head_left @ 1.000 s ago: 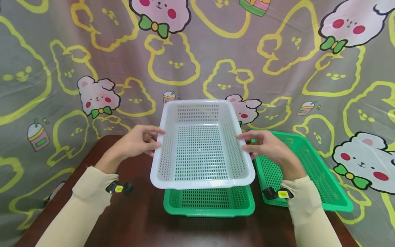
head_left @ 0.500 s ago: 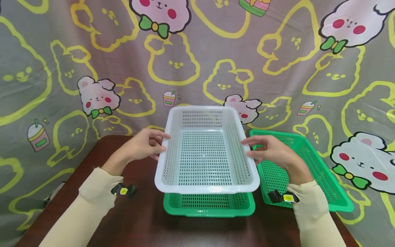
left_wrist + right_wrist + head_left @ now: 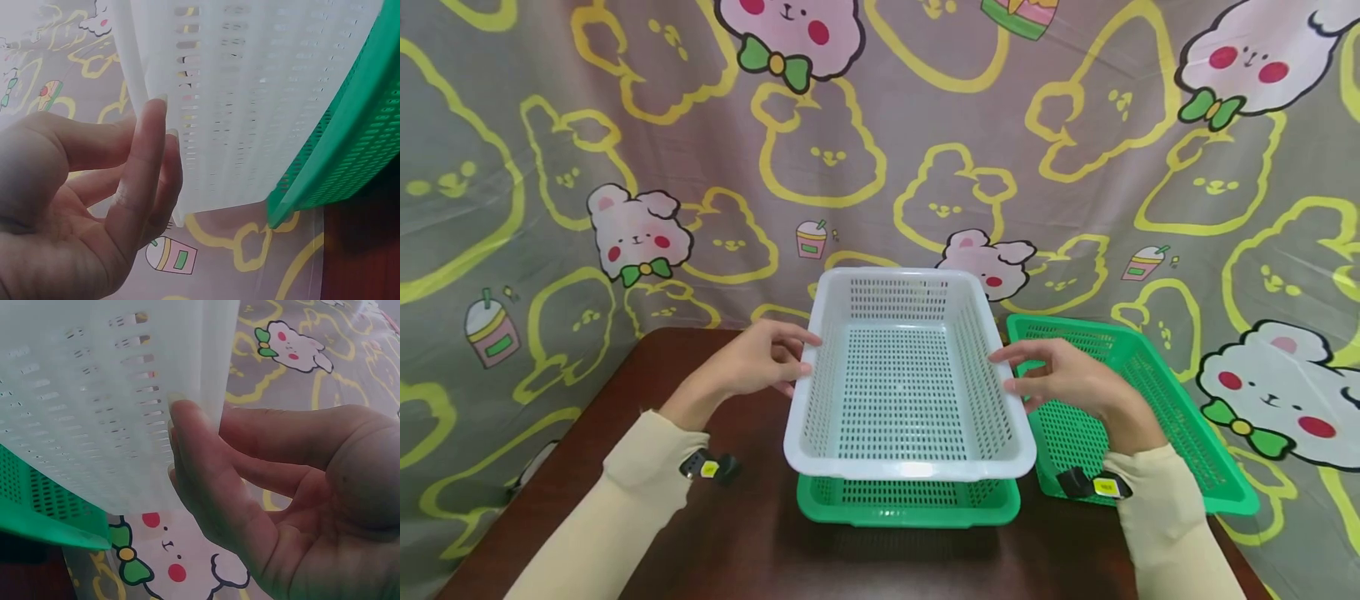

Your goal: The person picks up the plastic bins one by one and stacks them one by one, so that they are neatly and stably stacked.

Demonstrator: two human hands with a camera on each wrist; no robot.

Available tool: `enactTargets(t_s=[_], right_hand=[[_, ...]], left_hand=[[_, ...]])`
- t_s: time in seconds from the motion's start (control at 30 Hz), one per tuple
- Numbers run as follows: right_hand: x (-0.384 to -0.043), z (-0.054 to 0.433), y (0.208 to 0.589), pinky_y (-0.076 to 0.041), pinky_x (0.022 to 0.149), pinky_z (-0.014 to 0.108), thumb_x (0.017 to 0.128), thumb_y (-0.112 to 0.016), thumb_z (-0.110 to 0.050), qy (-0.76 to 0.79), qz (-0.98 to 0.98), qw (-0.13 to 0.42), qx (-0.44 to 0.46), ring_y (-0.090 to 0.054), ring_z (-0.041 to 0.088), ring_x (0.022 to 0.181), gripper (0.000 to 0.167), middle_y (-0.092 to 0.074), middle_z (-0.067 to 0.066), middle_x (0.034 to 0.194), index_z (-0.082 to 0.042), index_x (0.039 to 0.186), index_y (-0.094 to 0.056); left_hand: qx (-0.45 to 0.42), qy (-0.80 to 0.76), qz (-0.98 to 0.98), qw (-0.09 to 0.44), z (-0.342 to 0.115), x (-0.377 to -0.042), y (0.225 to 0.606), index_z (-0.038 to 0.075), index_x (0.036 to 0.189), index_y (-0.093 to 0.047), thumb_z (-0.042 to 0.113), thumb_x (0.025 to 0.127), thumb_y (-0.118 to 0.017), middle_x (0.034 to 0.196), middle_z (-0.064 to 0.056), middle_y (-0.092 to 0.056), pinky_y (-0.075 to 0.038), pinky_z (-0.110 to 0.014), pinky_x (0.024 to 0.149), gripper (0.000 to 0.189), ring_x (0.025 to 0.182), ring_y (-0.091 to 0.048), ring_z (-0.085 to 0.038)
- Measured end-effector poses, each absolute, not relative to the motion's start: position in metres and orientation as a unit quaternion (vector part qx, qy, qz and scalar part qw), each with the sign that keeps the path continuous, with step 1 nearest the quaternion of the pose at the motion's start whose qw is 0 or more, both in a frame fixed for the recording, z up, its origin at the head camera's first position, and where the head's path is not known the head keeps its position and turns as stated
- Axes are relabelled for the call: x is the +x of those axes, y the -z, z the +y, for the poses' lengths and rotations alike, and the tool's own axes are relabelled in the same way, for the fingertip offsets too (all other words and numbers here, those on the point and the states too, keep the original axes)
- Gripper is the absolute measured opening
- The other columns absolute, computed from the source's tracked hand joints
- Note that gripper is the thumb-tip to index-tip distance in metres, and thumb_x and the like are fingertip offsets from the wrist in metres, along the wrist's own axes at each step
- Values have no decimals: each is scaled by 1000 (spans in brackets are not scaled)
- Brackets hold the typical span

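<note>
A white slotted plastic basket (image 3: 902, 392) is held by its two side rims, over a green basket (image 3: 910, 512) of similar shape. My left hand (image 3: 763, 358) pinches the left rim, thumb on the outer edge and fingertips reaching the rim. On the opposite side, my right hand (image 3: 1067, 379) pinches the right rim. Both wrist views show the fingers against the outer slotted wall of the white basket (image 3: 231, 94), with the green basket (image 3: 56, 519) below. Most of the green basket is hidden beneath the white one in the head view.
A second, larger green basket (image 3: 1187, 425) stands at the right, partly behind the right hand and wrist. Everything sits on a dark reddish-brown table (image 3: 715, 533). A patterned cloth (image 3: 865, 108) hangs behind and around the table.
Both hands have brought the white basket lower and slightly to the right, so it covers more of the green basket. The green baskets have stayed in place.
</note>
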State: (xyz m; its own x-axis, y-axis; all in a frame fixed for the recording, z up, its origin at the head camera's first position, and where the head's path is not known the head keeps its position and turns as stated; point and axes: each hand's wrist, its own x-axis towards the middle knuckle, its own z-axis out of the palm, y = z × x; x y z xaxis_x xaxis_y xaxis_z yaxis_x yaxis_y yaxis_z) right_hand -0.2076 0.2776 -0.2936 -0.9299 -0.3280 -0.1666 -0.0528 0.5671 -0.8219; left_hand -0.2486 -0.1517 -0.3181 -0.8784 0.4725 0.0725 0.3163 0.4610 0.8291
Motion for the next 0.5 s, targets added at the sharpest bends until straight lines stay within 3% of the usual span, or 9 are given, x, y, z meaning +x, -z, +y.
enactTargets(t_s=[0.5], right_hand=[[-207,279,305,-67,79,44,90,-80,-20,429,886,146,-97,-75,26,95,59,-53,24,135,-3,143,-58]], left_hand=[[216,-469,851,92,-146,-249,328,-2,139,-61,6,91,-77,110,-23,-68,-67,-38,69,50,83,-73,-23]])
